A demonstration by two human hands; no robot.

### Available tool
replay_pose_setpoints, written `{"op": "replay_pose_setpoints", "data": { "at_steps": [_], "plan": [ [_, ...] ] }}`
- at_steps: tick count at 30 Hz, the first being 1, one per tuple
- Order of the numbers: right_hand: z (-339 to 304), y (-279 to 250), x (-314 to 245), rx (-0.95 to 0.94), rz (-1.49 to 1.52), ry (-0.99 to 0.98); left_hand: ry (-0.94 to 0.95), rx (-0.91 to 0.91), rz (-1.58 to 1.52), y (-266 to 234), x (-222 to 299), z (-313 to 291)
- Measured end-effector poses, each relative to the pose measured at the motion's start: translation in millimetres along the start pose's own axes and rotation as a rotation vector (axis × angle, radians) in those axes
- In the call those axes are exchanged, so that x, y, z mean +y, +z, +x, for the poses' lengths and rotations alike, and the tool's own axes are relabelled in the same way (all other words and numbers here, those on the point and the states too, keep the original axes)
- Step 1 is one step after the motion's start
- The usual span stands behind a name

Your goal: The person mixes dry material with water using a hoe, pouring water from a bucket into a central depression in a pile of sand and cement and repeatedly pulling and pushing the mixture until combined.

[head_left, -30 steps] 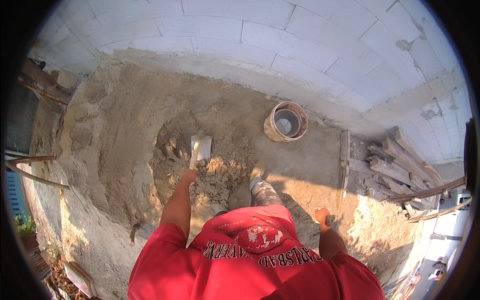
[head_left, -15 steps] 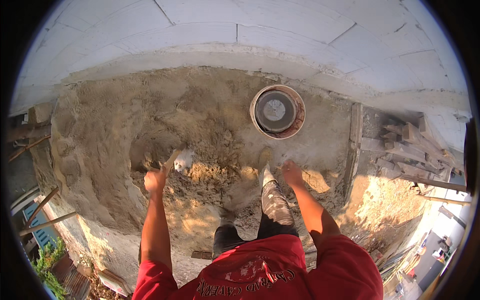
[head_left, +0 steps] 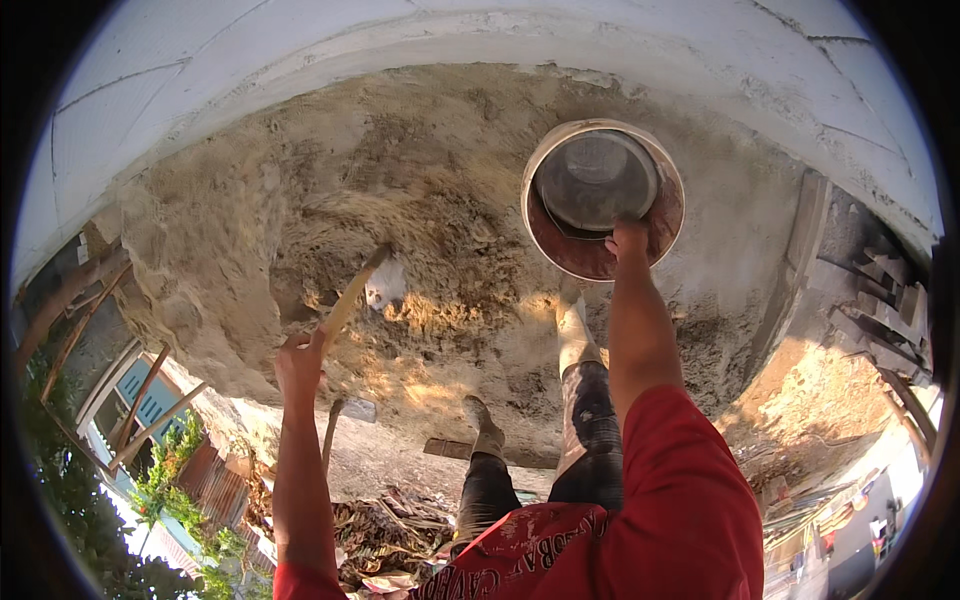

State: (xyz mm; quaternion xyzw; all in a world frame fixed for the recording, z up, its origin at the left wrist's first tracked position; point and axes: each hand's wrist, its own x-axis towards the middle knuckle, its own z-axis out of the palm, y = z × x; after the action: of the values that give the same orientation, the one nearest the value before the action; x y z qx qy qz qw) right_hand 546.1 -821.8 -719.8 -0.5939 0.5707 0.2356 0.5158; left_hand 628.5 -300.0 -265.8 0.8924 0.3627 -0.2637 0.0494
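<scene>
My left hand [head_left: 300,365] is closed around a wooden tool handle [head_left: 352,295], which slants up and right over the rough, wet-looking mortar [head_left: 430,240]. The handle's far end is dark; what kind of tool it belongs to I cannot make out. My right hand [head_left: 627,238] reaches into a large round bucket [head_left: 672,190] with a pale rim and reddish inside. A smaller grey pail [head_left: 590,190] sits tilted in that bucket. My right fingers are closed at the pail's near edge, where a thin wire handle meets them.
A white block wall [head_left: 450,40] curves along the far side. At the right, a wooden board [head_left: 795,260] edges the mortar, with stacked timber [head_left: 890,290] beyond. My boots [head_left: 575,335] stand on the near side. Sticks [head_left: 150,400] lean at the left; dry debris [head_left: 390,530] lies behind me.
My right hand has moved up and forward into the bucket and taken hold of the pail, which has tilted. My left hand still grips the wooden handle. The view has shifted.
</scene>
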Motion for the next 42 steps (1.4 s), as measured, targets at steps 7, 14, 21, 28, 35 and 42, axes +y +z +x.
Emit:
{"op": "replay_pose_setpoints", "data": {
  "at_steps": [7,14,21,28,35,42],
  "plan": [
    [-54,-12,-32,-0.151,-1.255,-0.175,0.111,-0.101,0.089,12,73,10],
    [-141,2,-94,-0.132,-0.668,-0.410,0.134,-0.072,-0.018,13,43,8],
    [-123,73,-68,-0.348,-1.044,-0.439,0.044,-0.071,0.007,10,55,6],
    [-145,42,-70,-0.321,-1.090,-0.564,0.046,-0.064,-0.069,14,52,11],
    [-261,-57,-184,0.016,-0.500,-0.879,0.407,-0.103,-0.027,15,21,34],
    [-325,-243,-223,0.170,-0.096,-0.696,0.630,-0.029,0.419,17,0,48]
  ]
}}
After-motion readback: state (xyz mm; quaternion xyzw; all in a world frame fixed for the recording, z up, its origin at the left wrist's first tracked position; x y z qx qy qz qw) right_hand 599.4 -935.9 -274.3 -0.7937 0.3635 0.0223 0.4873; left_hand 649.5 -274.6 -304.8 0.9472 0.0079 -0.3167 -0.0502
